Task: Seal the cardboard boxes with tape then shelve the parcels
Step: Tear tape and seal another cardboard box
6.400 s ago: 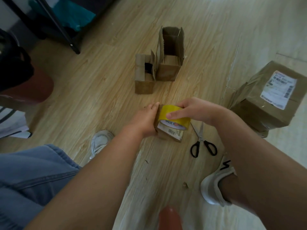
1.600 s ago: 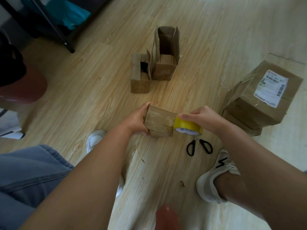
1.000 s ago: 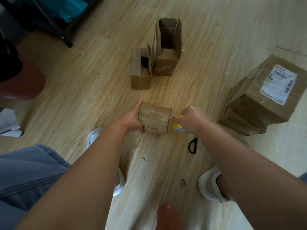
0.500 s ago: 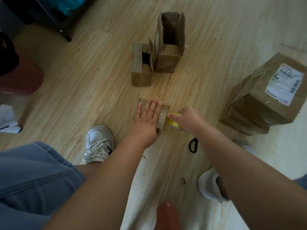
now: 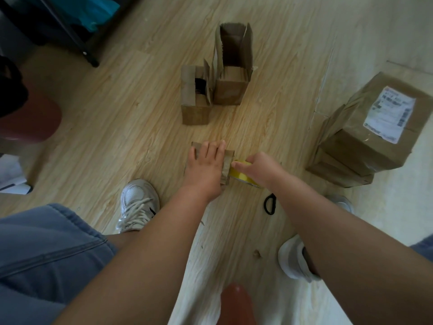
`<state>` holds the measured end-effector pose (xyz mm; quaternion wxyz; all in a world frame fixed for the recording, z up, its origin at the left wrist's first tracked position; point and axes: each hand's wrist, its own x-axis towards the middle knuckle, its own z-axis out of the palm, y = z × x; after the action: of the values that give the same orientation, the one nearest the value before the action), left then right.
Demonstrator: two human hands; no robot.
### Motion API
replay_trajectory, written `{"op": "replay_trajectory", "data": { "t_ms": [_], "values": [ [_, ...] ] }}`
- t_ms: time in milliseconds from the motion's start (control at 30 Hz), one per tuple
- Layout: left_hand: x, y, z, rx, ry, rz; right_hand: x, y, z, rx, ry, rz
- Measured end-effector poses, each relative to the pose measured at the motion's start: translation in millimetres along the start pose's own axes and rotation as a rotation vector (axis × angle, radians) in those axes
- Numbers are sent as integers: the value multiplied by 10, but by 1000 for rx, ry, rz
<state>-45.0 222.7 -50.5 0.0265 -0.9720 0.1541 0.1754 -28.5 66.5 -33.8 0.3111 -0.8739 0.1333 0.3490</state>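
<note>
1. Wood-look plank floor [image 5: 117,127]. Person crouches over it, and the head cam looks down past both forearms.
2. L hand [image 5: 206,167]: palm down, fingers straight and close together, pressing flat on top of small box [image 5: 229,160]. Nothing gripped.
3. Small box: brown cardboard, on the floor directly under L palm. Only its far-left corner and right-side strip show.
4. R hand [image 5: 260,170]: fingers and thumb curled round yellow tape roll [image 5: 241,175], holding it. Roll sits against the box's right side, just right of L hand.
5. Scissors [image 5: 270,204]: one black handle loop on the floor just near side of R wrist. Rest hidden by forearm.
6. Beyond L fingertips, well apart: short open box [image 5: 195,111], flaps up, dark item inside. Tall open box [image 5: 230,90] touches its right side, flaps upright.
7. Right of R hand, apart: parcel stack [image 5: 346,148], brown, w/ white label [image 5: 389,113] on the top one.
8. Near side of L hand: white laced shoe [image 5: 137,202]. Second shoe [image 5: 290,259] is partly hidden under R forearm. Blue jeans [image 5: 46,249] at near left.
9. Far left of grip: maroon round obj [image 5: 32,123] and white paper [image 5: 11,174]. Black rack leg [image 5: 77,41] is farther back.
</note>
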Motion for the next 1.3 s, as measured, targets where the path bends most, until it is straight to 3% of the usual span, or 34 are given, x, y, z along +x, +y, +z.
{"op": "replay_trajectory", "data": {
  "t_ms": [400,667,867,1167,1300],
  "values": [
    [-11,-107,155,-68,-35,-18,58,221,-61,51,-23,-115],
    [-14,-112,194,-48,-20,-25,319,92,-65,-384,26,-205],
    [-14,-99,202,9,12,-30,429,-1,-2,-494,5,-204],
    [8,-127,204,-184,-13,-73,461,262,-55,-291,25,-96],
    [37,-131,244,-243,123,-137,427,357,-89,-174,10,-79]
  ]
}}
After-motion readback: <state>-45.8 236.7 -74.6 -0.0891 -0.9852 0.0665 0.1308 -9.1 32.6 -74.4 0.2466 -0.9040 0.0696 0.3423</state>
